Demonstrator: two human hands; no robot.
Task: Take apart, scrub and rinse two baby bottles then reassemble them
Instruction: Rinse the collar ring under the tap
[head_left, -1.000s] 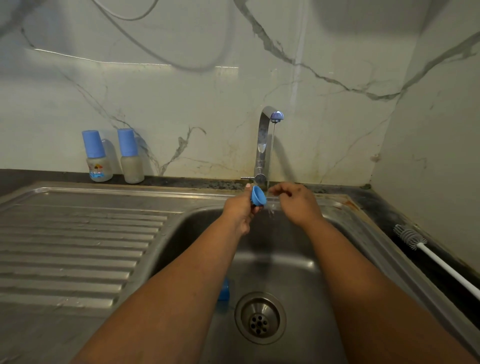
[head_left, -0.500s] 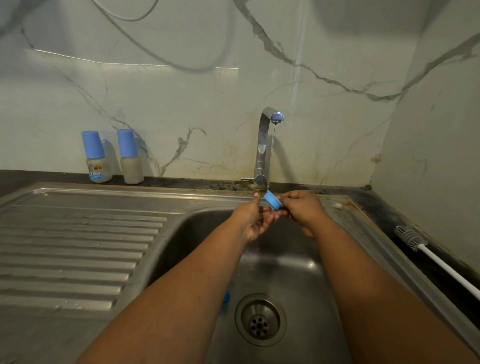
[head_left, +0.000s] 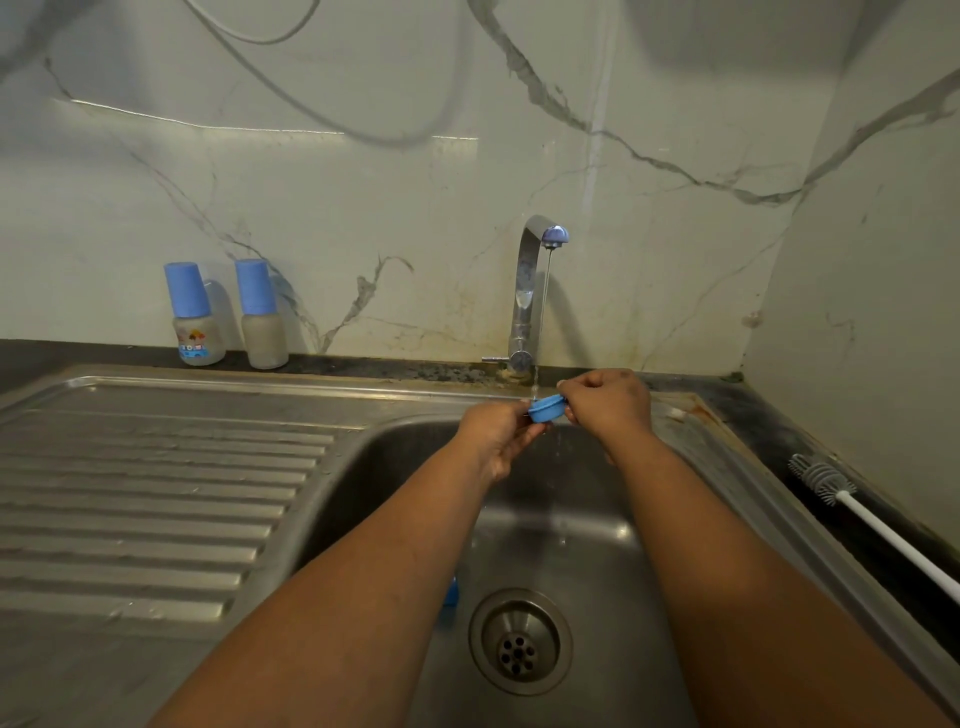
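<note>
A small blue bottle ring (head_left: 546, 407) lies nearly flat under the thin stream of water from the tap (head_left: 531, 291). My left hand (head_left: 496, 434) pinches its left side and my right hand (head_left: 608, 401) pinches its right side, both above the far end of the sink basin (head_left: 582, 535). Two baby bottles, one printed with pictures (head_left: 193, 317) and one plain frosted (head_left: 261, 316), stand with blue caps on at the back left against the wall. Another blue part (head_left: 450, 592) lies in the basin, mostly hidden behind my left forearm.
A ribbed steel drainboard (head_left: 145, 499) fills the left side. The drain strainer (head_left: 519, 642) sits in the basin floor. A grey bottle brush with a white handle (head_left: 852, 506) lies on the dark counter at the right, close to the side wall.
The blue ring has turned from upright in my left hand to nearly flat under the stream. My right hand has come in and taken hold of its right side.
</note>
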